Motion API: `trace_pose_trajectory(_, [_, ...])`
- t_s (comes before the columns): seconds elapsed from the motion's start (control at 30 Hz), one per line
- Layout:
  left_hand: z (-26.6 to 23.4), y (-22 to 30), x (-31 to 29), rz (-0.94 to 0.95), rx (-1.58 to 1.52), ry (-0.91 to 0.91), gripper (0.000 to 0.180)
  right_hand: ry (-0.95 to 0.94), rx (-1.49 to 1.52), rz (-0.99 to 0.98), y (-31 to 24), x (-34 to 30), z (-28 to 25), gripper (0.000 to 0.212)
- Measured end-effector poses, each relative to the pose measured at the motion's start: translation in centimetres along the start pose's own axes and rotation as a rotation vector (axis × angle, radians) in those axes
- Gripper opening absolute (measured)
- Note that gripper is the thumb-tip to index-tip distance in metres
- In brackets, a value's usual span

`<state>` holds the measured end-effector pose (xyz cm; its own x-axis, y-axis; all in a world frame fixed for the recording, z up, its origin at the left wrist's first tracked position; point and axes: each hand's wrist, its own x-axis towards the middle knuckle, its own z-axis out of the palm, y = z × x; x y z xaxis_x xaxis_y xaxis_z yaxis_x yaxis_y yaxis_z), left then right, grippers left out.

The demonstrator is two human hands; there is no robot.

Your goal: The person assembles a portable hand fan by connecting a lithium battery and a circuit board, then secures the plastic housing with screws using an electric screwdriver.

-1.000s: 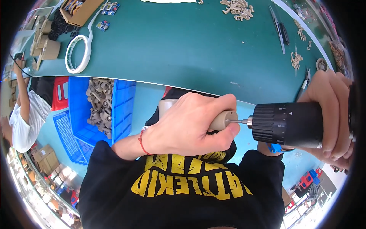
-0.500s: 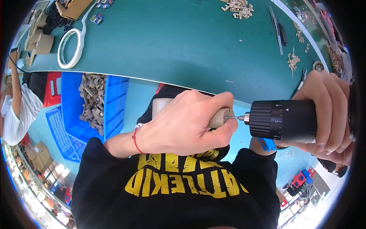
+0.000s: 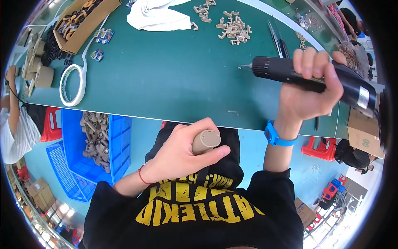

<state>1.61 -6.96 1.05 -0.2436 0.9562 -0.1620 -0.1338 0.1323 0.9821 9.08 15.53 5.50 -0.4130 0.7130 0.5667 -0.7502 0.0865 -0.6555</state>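
Note:
My left hand (image 3: 176,151) is closed round a tan plastic housing (image 3: 206,142) with a rounded end, held over my lap just off the table's front edge. Most of its body is hidden by my fingers. Raised over the right part of the table, my right hand (image 3: 311,89) grips a black electric screwdriver (image 3: 275,71). Its thin bit points left, close to a tiny bright piece (image 3: 239,67), perhaps a screw; whether they touch I cannot tell.
Small tan parts (image 3: 235,28) lie in a pile on the green table (image 3: 153,79). Tweezers (image 3: 274,39), a white cloth (image 3: 155,16) and a tape roll (image 3: 73,85) are also there. A blue crate (image 3: 120,145) of tan-grey parts stands at left. Another person (image 3: 20,128) sits beyond it.
The screwdriver has come away from the tan housing and moved up and left over the table. My left hand has lowered slightly and tilted the housing's end upward. The view has shifted.

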Motion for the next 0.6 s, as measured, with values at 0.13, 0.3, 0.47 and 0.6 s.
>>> trace_pose_trajectory(0.13, [0.1,-0.3,0.5,0.055,0.052,0.053,0.021,-0.018,-0.114,0.026,0.7,-0.1,0.5,0.031])
trace_pose_trajectory(0.3, [-0.2,0.1,0.4,0.051,-0.074,0.189,0.013,0.031,-0.034,0.027,-0.7,-0.1,0.4,0.029])
trace_pose_trajectory(0.47, [0.2,1.6,0.9,0.072,-0.184,0.276,0.024,-0.006,0.251,0.052,-3.9,-0.2,0.4,0.026])
trace_pose_trajectory(0.6, [0.4,3.6,1.7,0.053,-0.236,0.253,0.028,-0.102,0.355,0.099,-5.6,-0.5,2.2,0.023])
